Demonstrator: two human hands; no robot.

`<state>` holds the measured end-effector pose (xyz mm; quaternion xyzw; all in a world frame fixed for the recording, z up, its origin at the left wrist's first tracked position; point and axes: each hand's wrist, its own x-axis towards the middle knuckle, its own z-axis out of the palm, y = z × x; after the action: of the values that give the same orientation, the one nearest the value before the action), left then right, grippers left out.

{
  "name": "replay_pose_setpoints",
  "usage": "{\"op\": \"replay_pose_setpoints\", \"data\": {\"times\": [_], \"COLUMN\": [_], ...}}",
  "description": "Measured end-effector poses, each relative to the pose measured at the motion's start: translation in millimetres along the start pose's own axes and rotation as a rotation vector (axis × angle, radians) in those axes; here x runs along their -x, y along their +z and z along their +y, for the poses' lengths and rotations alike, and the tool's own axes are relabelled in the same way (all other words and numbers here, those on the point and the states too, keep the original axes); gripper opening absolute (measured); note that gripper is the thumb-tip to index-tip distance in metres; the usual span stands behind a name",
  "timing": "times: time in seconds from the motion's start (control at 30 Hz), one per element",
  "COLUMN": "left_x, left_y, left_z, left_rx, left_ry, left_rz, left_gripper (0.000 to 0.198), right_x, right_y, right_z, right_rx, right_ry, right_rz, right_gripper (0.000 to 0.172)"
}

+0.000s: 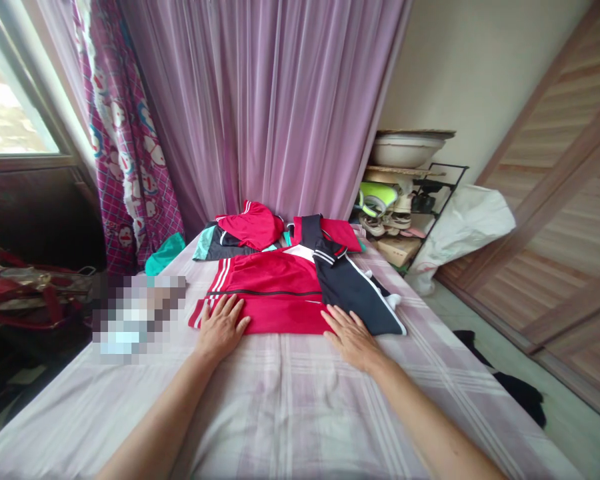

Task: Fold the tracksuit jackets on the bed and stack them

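A red and navy track jacket (275, 273) with white stripes lies on the plaid bedsheet (275, 407), its near red part folded over in a flat strip. My left hand (223, 327) rests flat on the left end of that strip, fingers spread, beside the white stripes. Flat on the strip's right end lies my right hand (350, 333), fingers stretched out, close to the navy panel (353, 293). Neither hand grips the cloth. A navy sleeve (317, 233) with white-striped cuff lies bent across the jacket's far right.
Behind the jacket lie a bunched red garment (255, 227) and a folded red one (343, 233). Teal cloth (165, 253) sits at the bed's left edge. A purple curtain (280, 100) hangs beyond. At right stand a shoe rack (435, 200) and a white sack (465, 227).
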<state>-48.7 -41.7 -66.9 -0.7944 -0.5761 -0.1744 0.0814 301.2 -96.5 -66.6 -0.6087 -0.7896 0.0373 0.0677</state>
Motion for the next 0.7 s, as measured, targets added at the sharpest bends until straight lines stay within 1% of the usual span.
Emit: {"op": "replay_pose_setpoints", "data": {"times": [0.1, 0.17, 0.23, 0.3, 0.43, 0.5, 0.6, 0.7], "left_x": [-0.4, -0.9, -0.2, 2.4, 13.1, 19.2, 26.2, 29.4], "left_y": [1.7, 4.8, 7.7, 8.4, 0.9, -5.5, -13.1, -15.6], "left_z": [-7.4, -16.6, -29.2, -43.7, -70.5, -78.7, -82.4, -79.6], "left_rx": [-0.002, 0.003, 0.030, 0.074, 0.173, 0.221, 0.268, 0.272], "left_ry": [-0.014, -0.027, -0.024, 0.009, 0.132, 0.165, 0.136, 0.080], "left_rz": [-0.001, -0.002, 0.000, -0.002, -0.024, -0.043, -0.067, -0.059], "left_gripper": [0.051, 0.054, 0.056, 0.058, 0.070, 0.074, 0.069, 0.063], "right_x": [16.5, 25.8, 32.0, 35.6, 40.9, 44.3, 48.3, 48.3], "right_y": [1.4, 3.8, 6.4, 8.5, 9.5, 9.2, 10.2, 12.6], "right_z": [43.0, 70.4, 92.1, 106.0, 114.3, 113.2, 110.0, 106.6], "right_rx": [0.050, 0.086, 0.107, 0.102, 0.026, -0.018, -0.031, -0.009], "right_ry": [0.095, 0.160, 0.192, 0.180, 0.088, 0.040, 0.001, 0.004], "right_rz": [0.048, 0.083, 0.117, 0.146, 0.207, 0.260, 0.336, 0.395], "right_gripper": [0.056, 0.055, 0.054, 0.053, 0.052, 0.046, 0.038, 0.037]}}
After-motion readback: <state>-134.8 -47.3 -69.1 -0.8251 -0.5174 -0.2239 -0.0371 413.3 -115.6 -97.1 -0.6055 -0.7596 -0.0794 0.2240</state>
